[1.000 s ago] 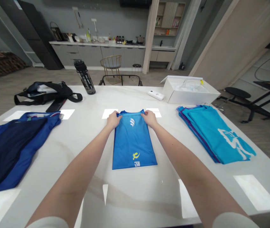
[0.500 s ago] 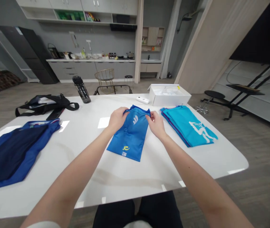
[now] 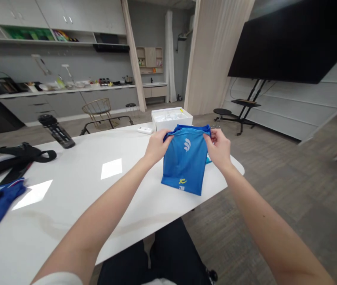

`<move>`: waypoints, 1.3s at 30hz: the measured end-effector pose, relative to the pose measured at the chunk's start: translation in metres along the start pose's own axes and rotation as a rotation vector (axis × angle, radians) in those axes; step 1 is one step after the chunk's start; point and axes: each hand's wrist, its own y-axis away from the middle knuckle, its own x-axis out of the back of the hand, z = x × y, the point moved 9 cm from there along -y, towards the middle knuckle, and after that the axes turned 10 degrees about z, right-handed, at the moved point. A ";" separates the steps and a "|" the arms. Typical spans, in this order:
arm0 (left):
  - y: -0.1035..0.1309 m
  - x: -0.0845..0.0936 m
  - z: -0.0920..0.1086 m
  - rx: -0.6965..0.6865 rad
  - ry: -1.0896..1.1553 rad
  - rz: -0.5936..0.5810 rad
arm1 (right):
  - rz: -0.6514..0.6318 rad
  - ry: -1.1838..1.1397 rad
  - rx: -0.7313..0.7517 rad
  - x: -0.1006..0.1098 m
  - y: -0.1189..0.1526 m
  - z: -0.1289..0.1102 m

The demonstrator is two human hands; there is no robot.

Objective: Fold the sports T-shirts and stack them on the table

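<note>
A folded blue sports shirt (image 3: 183,160) with a pale logo near its collar and a small yellow mark low down hangs between my hands, raised toward the table's right end. My left hand (image 3: 158,146) pinches its upper left corner. At the upper right corner, my right hand (image 3: 219,148) grips the cloth between thumb and fingers. Behind the shirt, most of a turquoise folded shirt (image 3: 209,159) is hidden; only a sliver shows.
On the white table (image 3: 133,190) stand a white open box (image 3: 173,118) and a dark bottle (image 3: 57,131), with a white remote-like device (image 3: 145,130) lying near the box. A black bag (image 3: 11,156) and a dark blue garment (image 3: 0,204) lie at the left.
Both hands have lifted the folded blue shirt off the table and carried it right, in front of the turquoise shirt. My view has turned to the right.
</note>
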 end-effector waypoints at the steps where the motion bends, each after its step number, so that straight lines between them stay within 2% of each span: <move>1: -0.004 -0.013 0.003 0.024 0.036 -0.001 | 0.027 0.031 0.007 0.010 -0.009 0.011; 4: -0.012 -0.056 0.004 0.129 0.150 -0.035 | 0.079 0.125 0.052 0.027 -0.036 0.040; 7: -0.014 -0.104 -0.006 0.276 0.247 -0.106 | 0.098 0.199 0.133 0.025 -0.063 0.064; 11: -0.016 -0.156 -0.029 0.429 0.302 -0.155 | 0.087 0.243 0.184 -0.003 -0.092 0.102; 15: -0.023 -0.191 -0.067 0.546 0.281 -0.166 | 0.019 0.219 0.124 -0.052 -0.109 0.148; 21: -0.039 -0.217 -0.148 0.678 0.224 -0.131 | -0.123 0.178 -0.041 -0.136 -0.119 0.213; 25: -0.033 -0.229 -0.209 0.766 0.130 -0.151 | -0.239 0.186 -0.114 -0.189 -0.113 0.246; 29: -0.025 -0.238 -0.251 0.718 0.001 -0.154 | -0.378 0.262 -0.190 -0.230 -0.096 0.279; 32: -0.021 -0.245 -0.267 0.681 -0.088 -0.194 | -0.471 0.341 -0.268 -0.248 -0.081 0.301; 35: -0.023 -0.246 -0.272 0.686 -0.154 -0.213 | -0.482 0.394 -0.290 -0.254 -0.077 0.310; 37: -0.025 -0.244 -0.268 0.684 -0.189 -0.227 | -0.483 0.416 -0.266 -0.256 -0.076 0.308; 39: -0.030 -0.235 -0.254 0.601 -0.274 -0.186 | -0.509 0.455 -0.232 -0.256 -0.074 0.301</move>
